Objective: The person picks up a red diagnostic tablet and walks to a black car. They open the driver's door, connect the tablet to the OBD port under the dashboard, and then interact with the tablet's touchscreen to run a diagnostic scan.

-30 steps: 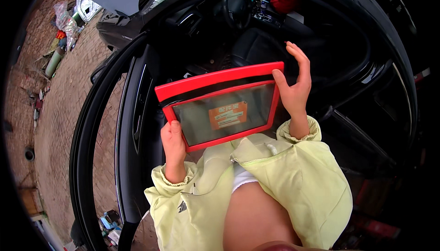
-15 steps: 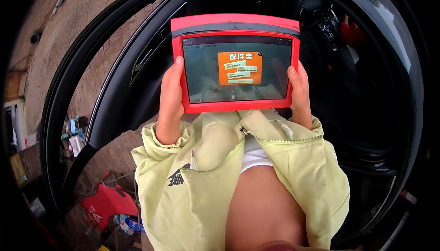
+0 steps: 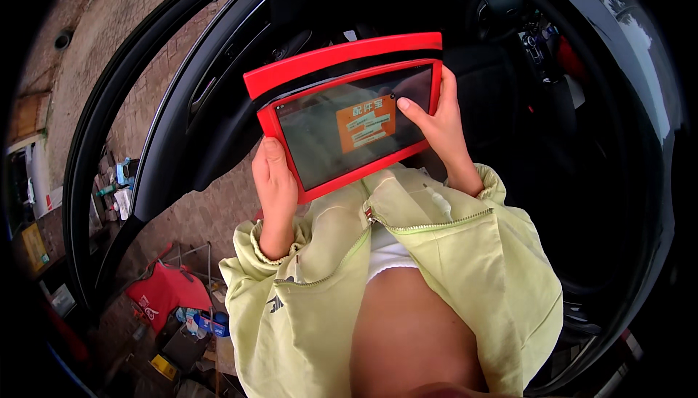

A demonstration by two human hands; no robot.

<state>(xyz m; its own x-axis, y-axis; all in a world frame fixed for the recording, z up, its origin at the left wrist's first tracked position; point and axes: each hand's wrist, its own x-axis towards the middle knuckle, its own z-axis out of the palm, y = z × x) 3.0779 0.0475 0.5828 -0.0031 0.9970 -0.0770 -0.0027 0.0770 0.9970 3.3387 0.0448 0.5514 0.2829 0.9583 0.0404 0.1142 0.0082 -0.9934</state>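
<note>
A red-framed tablet (image 3: pixel 313 143) is held up in front of me, tilted so its right side sits higher. On its dark screen is an orange pop-up box with a small round close mark at its upper right corner. My left hand (image 3: pixel 276 180) grips the lower left edge of the frame, thumb on the front and fingers behind. My right hand (image 3: pixel 443 125) holds the right edge, its fingers behind the frame. The right thumb reaches over the screen, its tip at the pop-up's upper right corner. Whether it touches the glass I cannot tell.
An open car door (image 3: pixel 211 100) stands to my left, with the dark car interior ahead and to the right. On the brick paving (image 3: pixel 196 220) lie a red folding chair (image 3: pixel 171 292), a blue box (image 3: pixel 214 323) and assorted clutter. A tyre (image 3: pixel 63 39) lies far left.
The tablet has tilted, its left side dropping, and shifted left. My right thumb has moved from the frame's edge onto the screen area by the pop-up's corner.
</note>
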